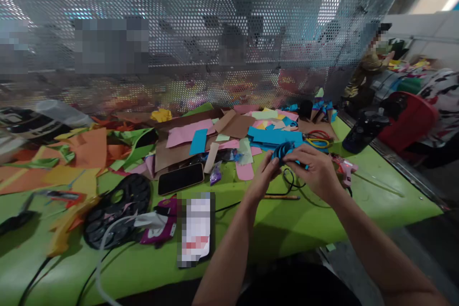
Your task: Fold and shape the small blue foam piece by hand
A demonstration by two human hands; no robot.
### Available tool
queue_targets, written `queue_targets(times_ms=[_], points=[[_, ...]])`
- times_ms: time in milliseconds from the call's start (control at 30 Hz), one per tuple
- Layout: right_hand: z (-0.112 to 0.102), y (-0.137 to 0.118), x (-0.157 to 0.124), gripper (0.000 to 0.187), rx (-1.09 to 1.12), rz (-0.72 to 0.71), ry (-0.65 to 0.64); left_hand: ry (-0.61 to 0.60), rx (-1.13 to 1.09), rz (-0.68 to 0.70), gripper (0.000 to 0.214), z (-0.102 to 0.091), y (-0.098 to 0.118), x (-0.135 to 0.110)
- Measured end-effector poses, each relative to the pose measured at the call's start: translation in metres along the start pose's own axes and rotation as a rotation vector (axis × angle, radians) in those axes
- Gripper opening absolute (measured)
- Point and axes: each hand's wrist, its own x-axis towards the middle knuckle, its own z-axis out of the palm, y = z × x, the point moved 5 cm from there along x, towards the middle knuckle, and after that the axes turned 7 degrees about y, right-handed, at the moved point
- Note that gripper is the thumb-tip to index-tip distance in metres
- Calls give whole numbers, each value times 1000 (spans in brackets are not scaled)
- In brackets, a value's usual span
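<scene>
Above the right part of the green table, both hands hold one small blue piece with layered, curled strips (282,151); whether it is paper or felt, I cannot tell. My left hand (263,177) grips its left side, thumb on top. My right hand (315,170) pinches its right side, with a bit of blue showing under the fingers. Just behind lie flat blue sheets (272,136) and scissors with red and yellow handles (319,142). A pencil (281,197) and a dark cable (289,181) lie beneath the hands. A pink glue gun (347,169) is right of my right hand.
Left stand a phone (181,179), a second phone (211,229), a purple tissue pack (159,229), a black compartment tray (120,210) and a yellow glue gun (66,224). Coloured scraps (86,153) cover the back. A dark bottle (366,130) stands right, before a perforated metal screen (201,24). Another person (367,67) is beyond.
</scene>
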Motion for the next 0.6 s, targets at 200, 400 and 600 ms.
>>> queue_targets(times_ms=[200, 400, 600], points=[[-3, 7, 5, 11, 19, 31, -70, -83, -45, 24, 49, 7, 2, 1], [-3, 10, 10, 9, 53, 72, -145, -124, -10, -17, 55, 9, -4, 1], [-3, 9, 12, 8, 67, 75, -129, -92, -54, -130, 55, 10, -6, 0]])
